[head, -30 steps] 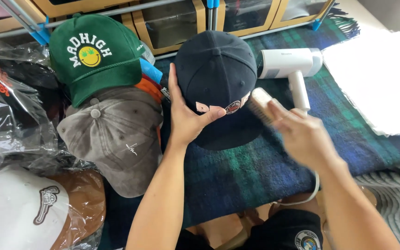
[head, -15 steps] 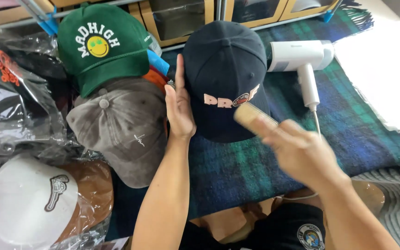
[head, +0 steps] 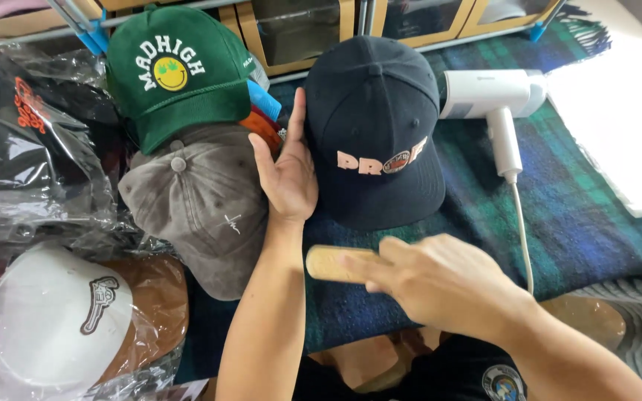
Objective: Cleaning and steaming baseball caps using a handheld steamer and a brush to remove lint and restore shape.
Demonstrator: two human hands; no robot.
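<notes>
Plaid blanket (head: 574,215) | left hand (head: 287,174) flat-open against navy cap (head: 377,134) | right hand (head: 440,286) fingers closed on wooden brush (head: 332,263)

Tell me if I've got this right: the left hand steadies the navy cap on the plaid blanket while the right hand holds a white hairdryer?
Not quite. In the head view the right hand holds a wooden brush; the white hairdryer lies untouched on the plaid blanket. The left hand does steady the navy cap.

Cap shop or stockroom, bagged caps (head: 46,163), plaid blanket (head: 581,215), white steamer (head: 495,100)
</notes>
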